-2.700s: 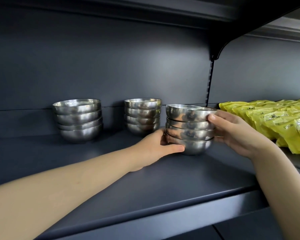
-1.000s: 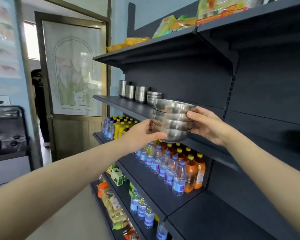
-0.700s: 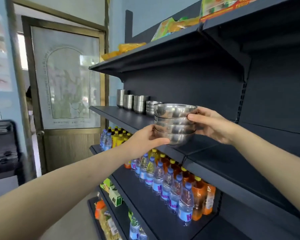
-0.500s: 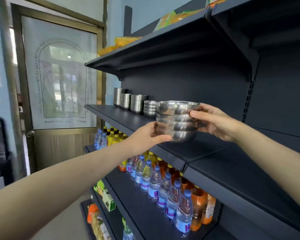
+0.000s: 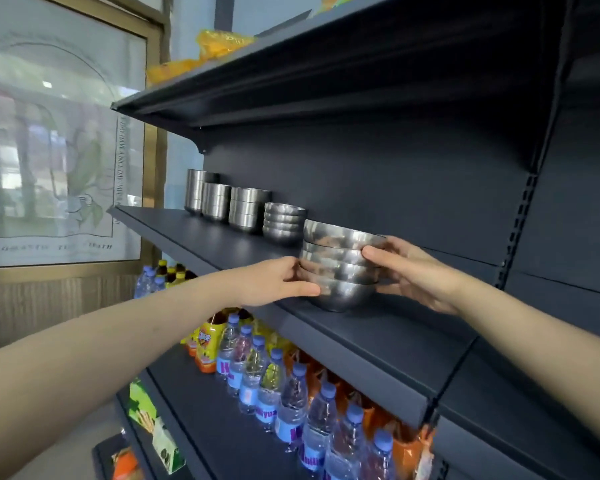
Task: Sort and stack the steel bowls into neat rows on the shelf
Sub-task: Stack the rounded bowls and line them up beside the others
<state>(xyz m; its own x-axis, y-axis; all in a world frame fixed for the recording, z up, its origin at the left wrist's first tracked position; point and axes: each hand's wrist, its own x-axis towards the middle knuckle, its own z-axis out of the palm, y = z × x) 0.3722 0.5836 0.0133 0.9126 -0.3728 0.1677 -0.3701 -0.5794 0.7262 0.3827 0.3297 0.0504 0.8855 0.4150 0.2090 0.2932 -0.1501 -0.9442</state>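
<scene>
**Stack (image 5: 340, 268) moves in over the shelf (image 5: 378, 341)**

It hung off the front edge a moment ago; now the four bowls sit low at the shelf, touching or just above, can't tell. Left hand (image 5: 274, 282) grips the lower left side, right hand (image 5: 413, 271) curls round the right. Just left, a second stack (image 5: 283, 223) of four bowls; beyond it, three stacks of cups (image 5: 246, 209). Five stacks, one row.
</scene>
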